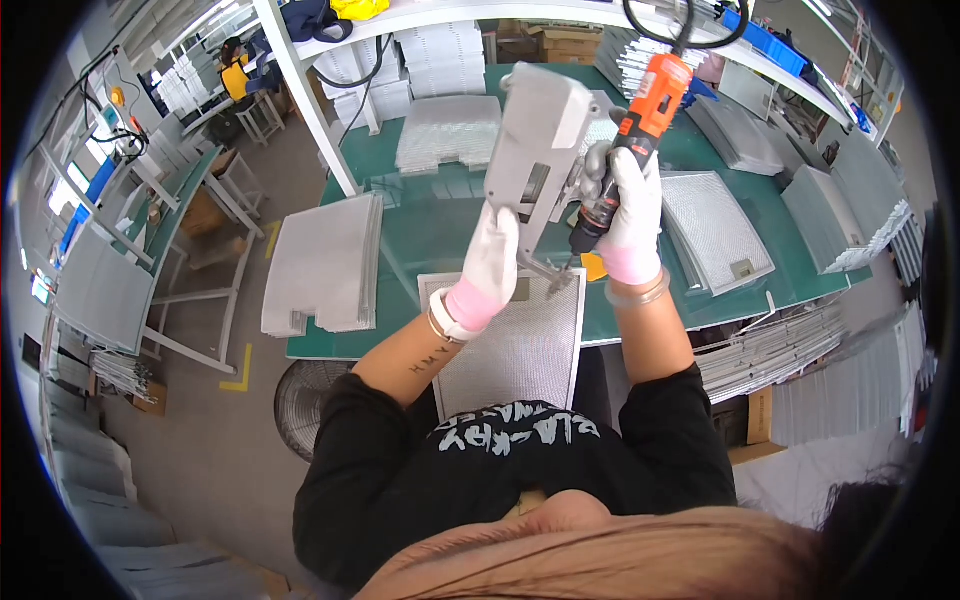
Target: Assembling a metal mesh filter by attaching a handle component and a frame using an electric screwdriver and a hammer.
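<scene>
Head view: left hand (pixel 490 258), white-gloved with pink cuff, closed around the lower end of a grey metal housing (pixel 540 125), which stands up beyond the fingers, slightly tilted. Right hand (pixel 632 205), same glove, wrapped around an orange-and-black power driver (pixel 652 95), nose pointing down and toward the left hand; whether its tip touches the housing, cannot tell. Below and between both hands, a framed mesh panel (pixel 510 350) at the near edge of a green table (pixel 400 240). Left of the left hand, a panel stack (pixel 322 262). Just right of the right hand, another framed panel (pixel 718 230), flat.
</scene>
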### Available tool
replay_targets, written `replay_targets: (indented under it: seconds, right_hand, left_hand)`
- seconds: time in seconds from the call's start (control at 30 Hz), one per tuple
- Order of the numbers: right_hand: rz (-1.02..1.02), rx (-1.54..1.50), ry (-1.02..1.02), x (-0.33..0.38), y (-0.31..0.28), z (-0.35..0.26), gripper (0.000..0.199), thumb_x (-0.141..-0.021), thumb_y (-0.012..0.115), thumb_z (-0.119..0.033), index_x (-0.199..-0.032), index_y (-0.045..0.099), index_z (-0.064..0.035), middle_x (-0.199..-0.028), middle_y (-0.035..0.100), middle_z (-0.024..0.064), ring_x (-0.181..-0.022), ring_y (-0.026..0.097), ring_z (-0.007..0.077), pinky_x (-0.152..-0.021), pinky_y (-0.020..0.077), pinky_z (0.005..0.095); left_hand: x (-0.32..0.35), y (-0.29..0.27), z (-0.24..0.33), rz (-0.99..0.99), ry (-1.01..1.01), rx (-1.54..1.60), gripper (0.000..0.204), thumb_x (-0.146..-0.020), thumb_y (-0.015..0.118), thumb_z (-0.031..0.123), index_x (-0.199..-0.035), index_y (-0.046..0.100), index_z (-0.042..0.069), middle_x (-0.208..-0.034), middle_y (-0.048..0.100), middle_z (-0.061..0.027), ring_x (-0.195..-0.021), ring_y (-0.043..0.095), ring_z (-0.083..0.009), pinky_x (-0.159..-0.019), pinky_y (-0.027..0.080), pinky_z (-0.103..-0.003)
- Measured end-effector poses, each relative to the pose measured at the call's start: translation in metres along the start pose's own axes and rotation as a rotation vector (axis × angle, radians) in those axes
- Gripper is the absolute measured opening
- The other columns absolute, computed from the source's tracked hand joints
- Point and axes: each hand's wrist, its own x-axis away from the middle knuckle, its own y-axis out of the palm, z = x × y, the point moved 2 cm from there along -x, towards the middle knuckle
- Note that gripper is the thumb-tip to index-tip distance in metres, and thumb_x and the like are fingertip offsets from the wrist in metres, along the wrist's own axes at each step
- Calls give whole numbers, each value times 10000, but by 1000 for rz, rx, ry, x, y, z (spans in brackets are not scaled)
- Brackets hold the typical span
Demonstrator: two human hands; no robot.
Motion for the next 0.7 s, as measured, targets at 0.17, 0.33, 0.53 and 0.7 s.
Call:
replay_targets:
  seconds: [0.17,0.33,0.53,0.7]
  right_hand:
    - [-41,4,-19,-21,-1,-16,444,-931,558,-187,-1326,395,-66,-746,560,41,-544,513,80,-457,409,210]
    - [-71,-65,26,-7,6,-5,456,-927,574,-208,-1324,398,-70,-755,556,46,-558,529,105,-464,419,215]
    - [-39,-41,-12,-31,0,-28,267,-936,574,-257,-1092,471,-66,-766,557,37,-593,508,95,-499,406,217]
    - [-60,-96,-32,-32,-5,-29,274,-936,584,-278,-1072,472,-68,-766,554,44,-622,498,95,-530,399,215]
  left_hand:
    - [23,-4,-23,-23,21,51,468,-1057,240,314,-1411,274,9,-1327,494,-174,-1250,495,-262,-1086,376,-420]
    - [17,-1,4,14,35,71,522,-1053,237,355,-1418,259,-19,-1351,478,-183,-1249,495,-267,-1088,358,-402]
    - [42,-52,-40,-100,-3,-399,415,-1014,407,302,-1225,495,-44,-1173,600,-190,-1110,591,-265,-992,430,-390]
    - [65,-45,-48,-252,-104,-1362,247,-806,601,203,-951,589,4,-898,595,-171,-833,603,-336,-795,471,-442]
